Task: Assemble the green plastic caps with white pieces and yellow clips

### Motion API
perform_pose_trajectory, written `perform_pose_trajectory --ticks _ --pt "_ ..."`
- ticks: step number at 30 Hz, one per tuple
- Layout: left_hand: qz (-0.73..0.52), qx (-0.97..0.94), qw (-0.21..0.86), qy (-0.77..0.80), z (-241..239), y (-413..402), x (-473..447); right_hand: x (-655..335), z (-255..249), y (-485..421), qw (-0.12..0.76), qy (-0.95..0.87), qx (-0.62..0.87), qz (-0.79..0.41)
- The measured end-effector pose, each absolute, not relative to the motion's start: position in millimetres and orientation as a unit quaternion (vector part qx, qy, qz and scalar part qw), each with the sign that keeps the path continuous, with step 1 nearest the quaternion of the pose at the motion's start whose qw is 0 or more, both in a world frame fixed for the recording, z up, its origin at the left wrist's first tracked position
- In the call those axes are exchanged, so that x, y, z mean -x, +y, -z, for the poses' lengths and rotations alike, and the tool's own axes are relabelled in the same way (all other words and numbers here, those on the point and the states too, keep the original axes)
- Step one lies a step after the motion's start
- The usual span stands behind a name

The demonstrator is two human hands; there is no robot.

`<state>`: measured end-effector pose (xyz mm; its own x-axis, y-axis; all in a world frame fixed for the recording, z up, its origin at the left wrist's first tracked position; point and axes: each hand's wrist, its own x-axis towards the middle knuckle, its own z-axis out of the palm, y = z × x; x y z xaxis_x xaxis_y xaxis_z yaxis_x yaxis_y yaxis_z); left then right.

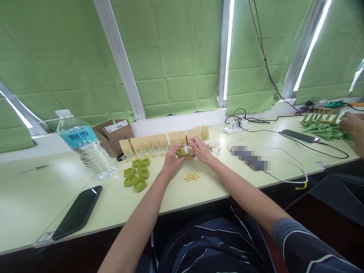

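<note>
My left hand [172, 156] and my right hand [200, 149] meet over the pale green table [25, 197], fingers pinched together on a small green-and-white part [183, 151]. A row of small tan boxes [159, 144] stands just behind the hands. Several green plastic shells [137, 173] lie to the left of my left hand. A few yellow rings [191, 177] lie on the table in front of the hands. White rounded pieces [214, 147] sit to the right of my right hand.
A water bottle [83, 146] stands at the left, with a dark phone [77, 212] in front of it. Brown cartons [115, 134] lean on the wall. A power strip [237, 127], cables and another phone [298, 135] lie at the right. Another person's hand [354, 129] reaches green parts [324, 131] far right.
</note>
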<state>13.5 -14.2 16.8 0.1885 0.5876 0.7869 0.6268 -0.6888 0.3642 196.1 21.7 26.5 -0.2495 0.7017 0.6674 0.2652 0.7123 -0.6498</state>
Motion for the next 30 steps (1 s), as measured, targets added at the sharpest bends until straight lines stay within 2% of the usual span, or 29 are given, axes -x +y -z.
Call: perform_pose_trajectory --ticks 30 --pt "0.491 0.779 -0.005 -0.391 -12.8 -13.1 -14.1 -187.9 -21.8 13.6 0.477 -0.746 0.297 -0.357"
